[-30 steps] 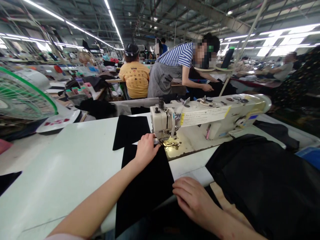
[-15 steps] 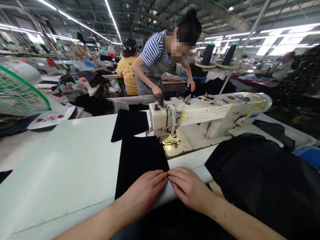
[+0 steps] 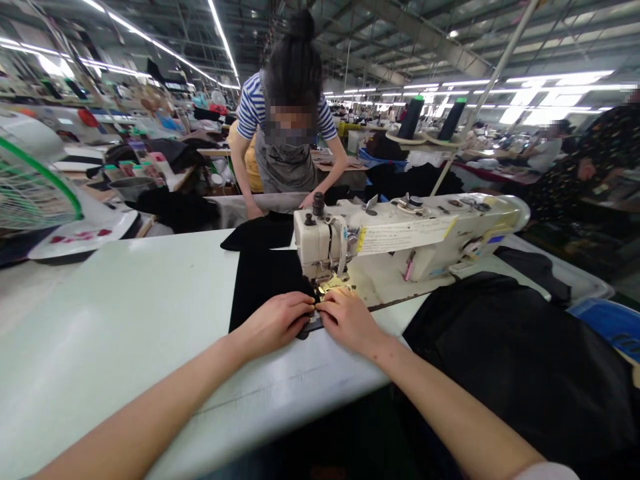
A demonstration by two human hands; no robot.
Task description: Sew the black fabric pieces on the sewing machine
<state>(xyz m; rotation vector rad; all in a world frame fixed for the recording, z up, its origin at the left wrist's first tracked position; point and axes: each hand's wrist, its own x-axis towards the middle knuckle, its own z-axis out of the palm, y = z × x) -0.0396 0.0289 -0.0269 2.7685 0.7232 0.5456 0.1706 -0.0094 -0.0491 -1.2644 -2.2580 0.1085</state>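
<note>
Head view: left hand and right hand close narrowly on a black fabric panel, right at the presser foot of a sewing machine. A heap of black cloth lies right of the right hand; a co-worker stands beyond the machine.

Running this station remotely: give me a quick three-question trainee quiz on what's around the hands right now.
1. True or false: the left hand touches the black fabric panel.
2. What does the co-worker across the table wear over their top? A) grey apron B) yellow raincoat C) leather jacket
3. Fill in: the presser foot of the industrial sewing machine looks ___ in colour.

Key: 1 true; 2 A; 3 gold
</note>
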